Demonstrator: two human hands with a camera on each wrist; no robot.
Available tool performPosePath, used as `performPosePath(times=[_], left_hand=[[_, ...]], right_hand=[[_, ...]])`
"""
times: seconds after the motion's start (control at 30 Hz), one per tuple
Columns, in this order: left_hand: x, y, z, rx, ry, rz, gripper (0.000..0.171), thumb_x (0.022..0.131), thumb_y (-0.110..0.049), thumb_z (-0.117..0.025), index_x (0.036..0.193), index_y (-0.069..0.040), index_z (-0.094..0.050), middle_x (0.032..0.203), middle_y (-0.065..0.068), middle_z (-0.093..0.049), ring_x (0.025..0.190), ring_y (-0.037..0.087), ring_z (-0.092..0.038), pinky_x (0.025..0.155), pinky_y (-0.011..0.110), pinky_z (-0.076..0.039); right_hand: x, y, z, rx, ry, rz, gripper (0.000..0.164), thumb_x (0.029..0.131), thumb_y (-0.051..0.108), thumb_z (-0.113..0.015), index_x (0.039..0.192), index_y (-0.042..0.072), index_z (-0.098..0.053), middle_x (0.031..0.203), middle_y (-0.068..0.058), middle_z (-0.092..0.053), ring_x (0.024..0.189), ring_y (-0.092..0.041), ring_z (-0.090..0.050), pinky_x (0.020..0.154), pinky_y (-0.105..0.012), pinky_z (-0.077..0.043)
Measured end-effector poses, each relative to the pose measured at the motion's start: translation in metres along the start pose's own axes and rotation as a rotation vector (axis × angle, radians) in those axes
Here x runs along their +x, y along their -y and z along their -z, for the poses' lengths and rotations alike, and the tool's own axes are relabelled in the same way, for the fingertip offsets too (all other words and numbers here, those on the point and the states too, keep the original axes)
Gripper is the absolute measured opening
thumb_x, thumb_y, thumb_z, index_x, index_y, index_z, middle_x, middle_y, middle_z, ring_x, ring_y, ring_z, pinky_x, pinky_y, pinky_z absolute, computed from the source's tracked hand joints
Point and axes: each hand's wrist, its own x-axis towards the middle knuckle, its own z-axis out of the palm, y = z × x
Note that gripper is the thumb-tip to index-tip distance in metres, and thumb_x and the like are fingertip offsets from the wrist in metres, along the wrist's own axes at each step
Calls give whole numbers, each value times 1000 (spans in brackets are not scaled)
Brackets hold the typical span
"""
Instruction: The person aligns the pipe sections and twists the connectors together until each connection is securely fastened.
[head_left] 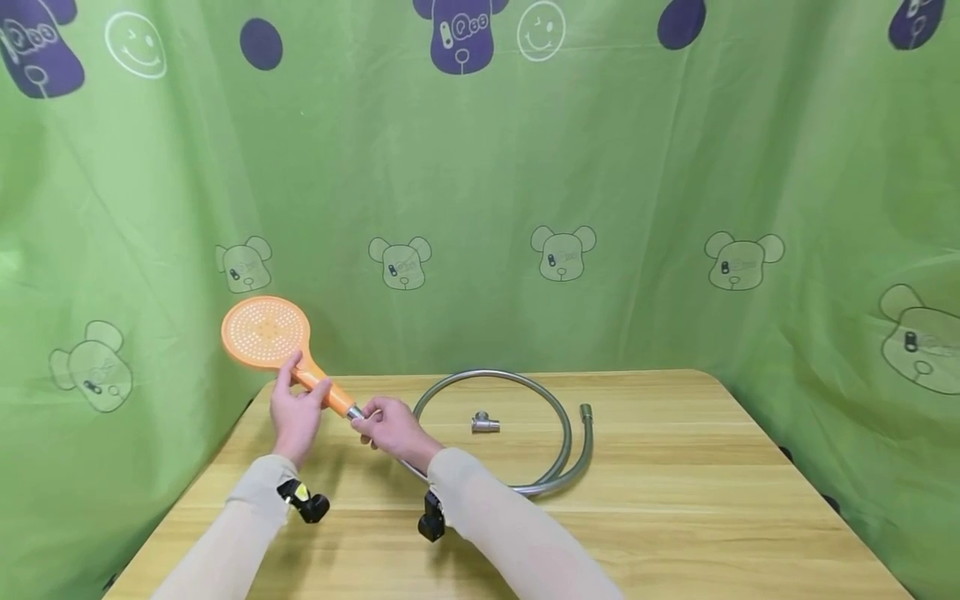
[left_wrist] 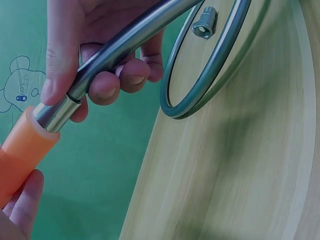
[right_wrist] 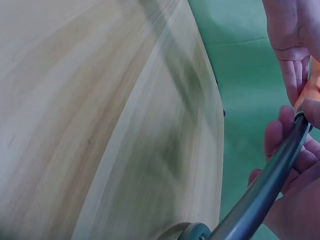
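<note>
My left hand [head_left: 294, 421] holds an orange shower head [head_left: 266, 332] by its handle, its perforated round face turned toward the head camera. At the lower end of that handle, my right hand [head_left: 401, 432] pinches the metal connector [left_wrist: 62, 114] of a grey shower hose [head_left: 567, 433]. In the left wrist view the connector meets the mouth of the orange handle [left_wrist: 27, 145]; how deep it sits is hidden. The right thumb and fingers curl round the connector and the hose just behind it. From there the hose loops down onto the table.
A small chrome T-shaped fitting [head_left: 485, 423] lies on the wooden table [head_left: 675, 500] inside the hose loop. The hose's other end [head_left: 587, 413] rests to the right of it. Green patterned curtain [head_left: 480, 167] surrounds the table at the back and sides.
</note>
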Motion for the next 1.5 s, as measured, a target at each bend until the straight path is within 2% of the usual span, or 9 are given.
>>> performPosePath(times=[0.23,0.5,0.83,1.03,1.2,1.5], left_hand=[[0,-1,1,11,3,-4,73,93,-4,-68,155,-28,-37,130,8,-41,86,11,-63,75,20,-61],[0,1,3,34,4,-9,72,93,-7,-69,155,-25,-38,128,10,-42,85,10,-62,73,20,-61],[-3,3,7,54,14,13,72,93,-9,-70,156,-25,-37,130,14,-43,85,10,-59,72,18,-60],[-2,5,8,59,13,13,73,92,-8,-70,155,-24,-37,129,14,-45,82,10,-59,70,19,-60],[-1,9,10,58,8,24,73,92,-6,-70,155,-23,-37,128,14,-46,81,10,-59,70,20,-61],[0,16,12,74,1,35,73,91,-5,-70,155,-21,-38,128,15,-47,77,7,-59,70,20,-61]], right_hand=[[-1,-1,3,-80,29,-18,15,94,22,-71,95,8,-65,73,-4,-68,62,-16,-62,52,-23,-51],[-4,0,6,-152,45,-25,20,93,27,-72,102,10,-68,74,0,-65,60,-10,-55,50,-21,-45],[-10,-3,20,-232,49,-3,30,92,34,-72,110,10,-70,87,-1,-67,70,-11,-60,62,-24,-52],[-11,-6,30,-301,50,3,40,91,40,-72,118,11,-69,96,3,-67,84,-10,-60,74,-26,-52],[-16,-5,38,-300,61,-12,42,92,39,-71,122,9,-68,103,3,-67,92,-12,-60,82,-30,-53],[-22,-9,47,-302,78,-4,44,93,36,-71,124,7,-66,106,1,-67,95,-13,-60,82,-29,-54]])
